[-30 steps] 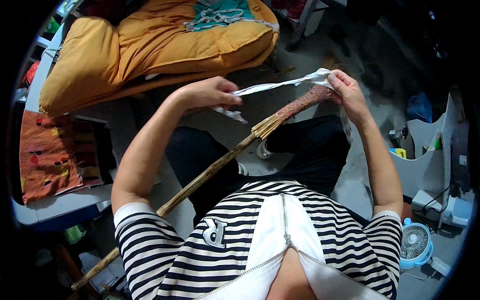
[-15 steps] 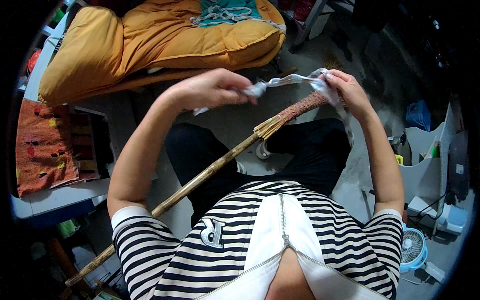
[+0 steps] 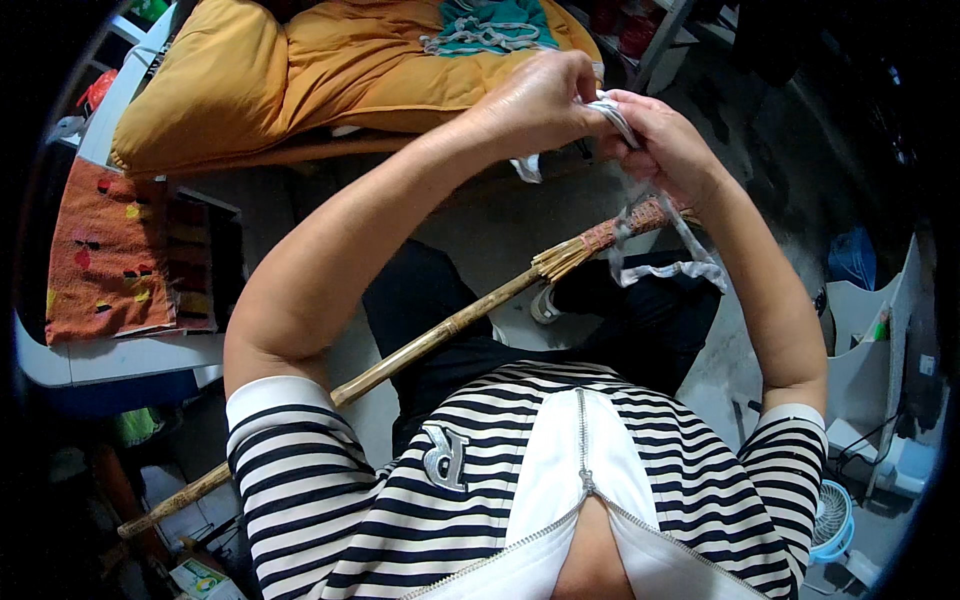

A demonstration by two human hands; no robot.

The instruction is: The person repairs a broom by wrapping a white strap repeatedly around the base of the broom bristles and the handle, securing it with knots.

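Observation:
Both my hands are raised close together at the far end of a stick broom [image 3: 452, 327]. A thin whitish cloth strip [image 3: 616, 118] runs between them, pinched in the fingers of my left hand [image 3: 552, 98] and gripped by my right hand [image 3: 668, 145]. One end of the strip pokes out below my left hand, while a long loop dangles under my right hand over the bound twigs. The broom lies slantwise across my lap, handle toward the lower left, partly behind my left arm. My right hand and the strip hide its brush end.
A yellow padded cushion [image 3: 385, 85] lies ahead, with teal cloth [image 3: 490, 30] and white cords on it. On the left, an orange patterned cloth [image 3: 105, 255] covers part of a white table [image 3: 110, 362]. A small blue fan [image 3: 830, 520] and a blue bag [image 3: 852, 258] are on the right.
My left hand has moved right and away from me to meet my right hand. The strip, stretched between them before, now bunches at the fingers and hangs in a loop.

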